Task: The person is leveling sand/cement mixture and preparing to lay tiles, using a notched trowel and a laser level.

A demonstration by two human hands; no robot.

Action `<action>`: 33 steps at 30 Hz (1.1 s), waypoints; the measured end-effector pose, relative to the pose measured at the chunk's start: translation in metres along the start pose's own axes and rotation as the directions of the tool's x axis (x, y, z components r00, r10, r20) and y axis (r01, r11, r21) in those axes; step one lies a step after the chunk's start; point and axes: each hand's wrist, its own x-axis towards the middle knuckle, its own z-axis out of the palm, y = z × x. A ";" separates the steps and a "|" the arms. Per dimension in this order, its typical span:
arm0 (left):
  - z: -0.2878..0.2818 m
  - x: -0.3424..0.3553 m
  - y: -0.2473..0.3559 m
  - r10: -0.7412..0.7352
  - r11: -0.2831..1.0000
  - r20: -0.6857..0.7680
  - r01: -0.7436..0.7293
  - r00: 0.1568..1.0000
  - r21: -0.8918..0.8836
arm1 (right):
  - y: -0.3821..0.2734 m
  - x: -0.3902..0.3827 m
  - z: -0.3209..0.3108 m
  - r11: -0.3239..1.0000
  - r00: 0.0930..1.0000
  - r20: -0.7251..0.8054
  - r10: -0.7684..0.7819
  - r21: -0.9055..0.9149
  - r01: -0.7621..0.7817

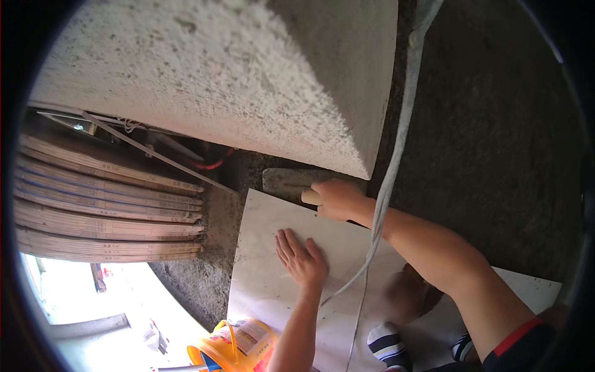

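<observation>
My left hand (300,260) lies open with its fingers flat on a large white board or tile (260,291). My right hand (341,199) grips the pale handle of a flat metal trowel (279,180), whose blade rests on the rough floor between the board's far edge and the base of a speckled pale concrete block or wall (310,124). My right hand partly hides the trowel. A grey cord (401,136) hangs down across my right forearm, and a thinner line runs down over the board.
Stacked flat boxes (105,211) stand at the left, with a metal bar (161,155) and red hose (207,166) beyond. A yellow bucket (229,350) is at the lower left. My striped-socked feet (387,344) are on white boards. Dark rough floor (496,124) extends at the right.
</observation>
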 end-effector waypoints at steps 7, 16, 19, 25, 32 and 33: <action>0.000 -0.001 -0.001 0.009 0.999 -0.001 -0.009 1.000 -0.040 | 0.002 0.000 -0.010 0.997 0.995 0.075 0.065 0.036 -0.068; 0.004 0.000 0.000 0.048 0.999 0.009 -0.048 0.999 0.010 | 0.027 -0.018 -0.015 0.988 0.998 0.046 0.040 0.149 -0.047; 0.004 0.001 0.001 0.023 1.000 -0.002 -0.023 1.000 0.011 | 0.007 -0.005 -0.010 0.984 1.000 0.026 -0.002 0.177 -0.003; 0.007 0.002 -0.004 0.004 1.000 0.002 -0.004 1.000 -0.006 | 0.001 0.001 -0.005 0.983 1.000 0.011 0.003 0.185 -0.005; 0.004 0.001 -0.003 0.021 1.000 -0.015 -0.022 1.000 -0.019 | 0.003 -0.010 -0.010 0.993 0.999 0.005 -0.032 0.117 0.031; 0.003 -0.002 -0.003 0.033 0.999 -0.015 -0.034 0.999 -0.012 | 0.003 -0.018 -0.011 0.990 0.997 -0.033 -0.073 0.117 0.077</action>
